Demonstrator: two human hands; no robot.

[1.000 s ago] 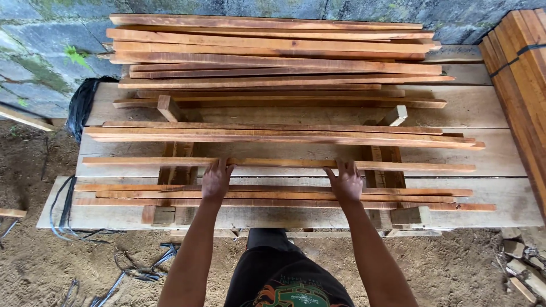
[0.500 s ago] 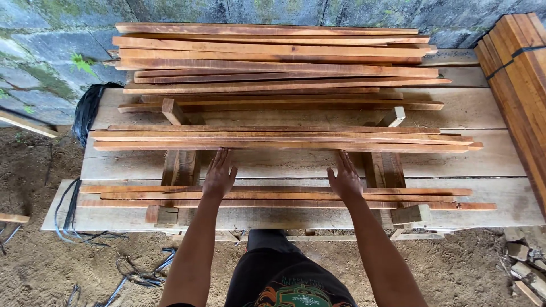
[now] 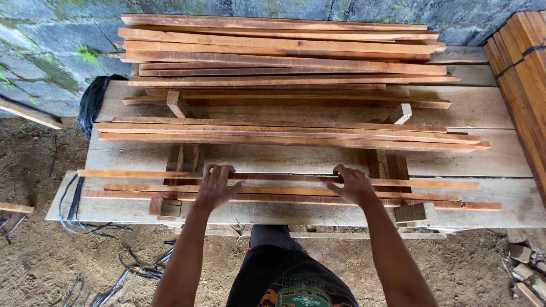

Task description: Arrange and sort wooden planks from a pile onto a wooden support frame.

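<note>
We've got both hands on one thin wooden strip (image 3: 278, 178), the farthest of the near bunch on the plank bench (image 3: 296, 159). Left hand (image 3: 214, 186) and right hand (image 3: 354, 185) each have fingers curled over its far edge, so looks like we're taking hold of it. Next move probably needs an even push or lift so it stays square to the middle stack (image 3: 284, 133) further back. Can't see thumbs or undersides, and the bundled boards (image 3: 520, 68) are cut off at the frame's edge.

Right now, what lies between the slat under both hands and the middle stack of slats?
In the head view, only bare pale plank, crossed by two dark support blocks, separates the held slat from the middle stack.
</note>
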